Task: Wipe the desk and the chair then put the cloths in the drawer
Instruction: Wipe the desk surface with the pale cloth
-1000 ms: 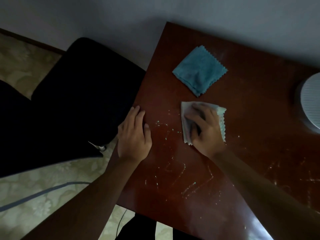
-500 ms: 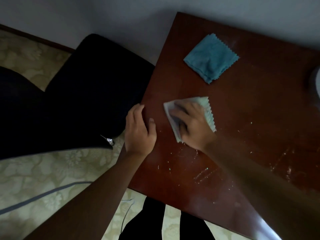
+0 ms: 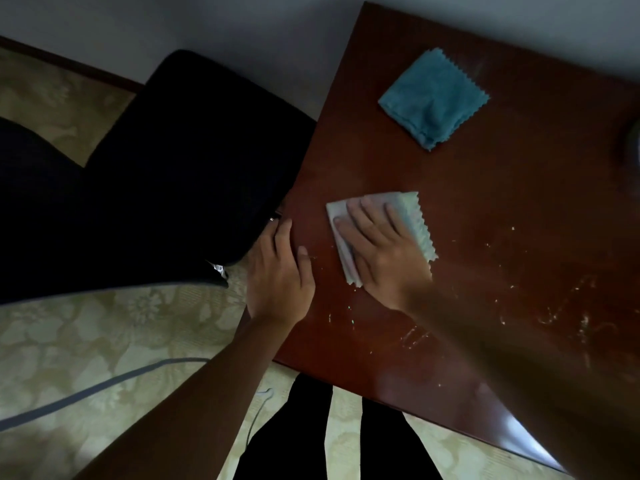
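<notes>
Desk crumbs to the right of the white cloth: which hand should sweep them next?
Right. The right hand already presses the white cloth flat beside the crumbs; the left hand holds no cloth at the desk edge.

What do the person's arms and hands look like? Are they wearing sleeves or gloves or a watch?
No gloves and no sleeves show: both forearms are bare right down to where the picture ends. The left hand and the right hand are bare too, with no ring, watch or bracelet that can be seen. The light is dim and the right forearm is blurred, so tiny details could be missed.
</notes>
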{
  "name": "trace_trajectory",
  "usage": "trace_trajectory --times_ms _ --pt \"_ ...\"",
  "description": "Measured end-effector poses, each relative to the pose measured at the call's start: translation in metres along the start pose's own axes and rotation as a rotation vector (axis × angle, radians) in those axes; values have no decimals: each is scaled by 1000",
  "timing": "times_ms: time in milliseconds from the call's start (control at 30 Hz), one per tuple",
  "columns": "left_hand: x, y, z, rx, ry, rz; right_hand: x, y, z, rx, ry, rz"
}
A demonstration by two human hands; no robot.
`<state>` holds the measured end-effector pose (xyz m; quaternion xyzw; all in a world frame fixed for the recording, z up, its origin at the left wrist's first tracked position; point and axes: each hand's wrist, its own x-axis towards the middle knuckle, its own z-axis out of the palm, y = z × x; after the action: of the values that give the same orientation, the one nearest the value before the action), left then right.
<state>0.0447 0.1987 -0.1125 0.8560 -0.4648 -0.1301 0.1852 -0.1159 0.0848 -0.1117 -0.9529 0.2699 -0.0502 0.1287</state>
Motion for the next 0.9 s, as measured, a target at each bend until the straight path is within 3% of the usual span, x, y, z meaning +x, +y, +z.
trace_trajectory --times_ms 100,200,267,433,567,667,767,900 --pt "2 3 -1 -38 16 -27 35 31 -10 -73 -102 30" --pt "2 1 0 -47 30 -27 78 53 -14 -137 -49 173" --pt "2 0 0 -66 29 -37 72 32 -7 -163 -37 223" --pt "1 -1 -2 -97 29 -23 -17 -50 10 -118 -83 79" --pt "1 0 -4 -133 13 -39 25 -2 -3 -179 -179 -69" --pt "0 0 -7 -145 17 -63 73 34 -11 -185 -126 74" --pt "-3 1 -9 -149 6 -130 66 12 -4 -189 -78 204" --pt "-9 2 -7 -63 28 -140 -17 -31 4 -180 -171 15"
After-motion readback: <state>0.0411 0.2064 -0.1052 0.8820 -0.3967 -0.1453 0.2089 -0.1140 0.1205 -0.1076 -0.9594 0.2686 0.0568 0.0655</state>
